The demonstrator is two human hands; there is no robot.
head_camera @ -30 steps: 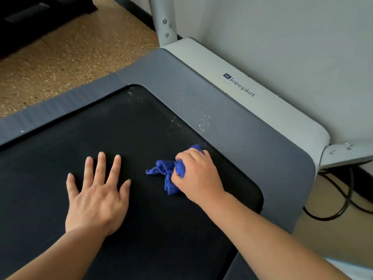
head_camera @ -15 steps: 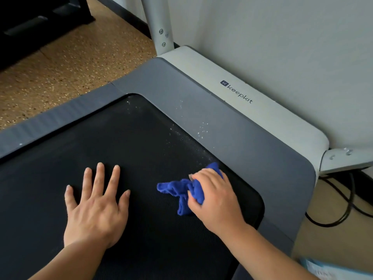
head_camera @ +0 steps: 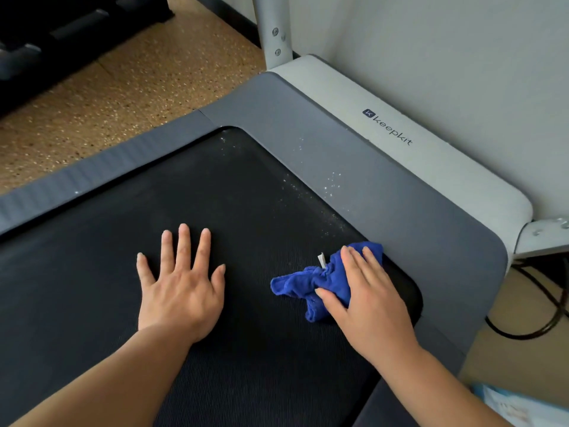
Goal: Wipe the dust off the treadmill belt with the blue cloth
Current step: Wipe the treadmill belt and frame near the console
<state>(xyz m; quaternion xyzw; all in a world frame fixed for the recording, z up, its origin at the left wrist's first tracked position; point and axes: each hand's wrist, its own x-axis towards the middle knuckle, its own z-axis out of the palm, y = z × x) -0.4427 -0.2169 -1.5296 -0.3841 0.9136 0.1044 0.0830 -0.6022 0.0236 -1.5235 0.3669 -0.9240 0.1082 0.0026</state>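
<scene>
Head view (only view). Right hand (head_camera: 366,298) now lies flat, fingers extended, pressing the blue cloth (head_camera: 311,283) onto the treadmill belt (head_camera: 246,211) — a second ago the same hand was bunched in a fist around the cloth. The cloth has travelled toward the belt's right front corner and now sits just beside the grey deck cover (head_camera: 385,192), bunched, a white tag sticking up from it. So: palm-down press, not a closed grasp; the thumb touches the cloth's near edge.

Left hand (head_camera: 181,286) is open, fingers spread, flat on the belt, holding nothing; its place on the belt reads unchanged over the last second — a brace, by my judgement.

White dust specks (head_camera: 334,181) lie along the belt's front edge and on the deck cover, ahead of the cloth. Judgement: the stroke has reached the corner, but the speckled strip toward the far left corner is not yet wiped; that strip looks like the remaining work.
</scene>
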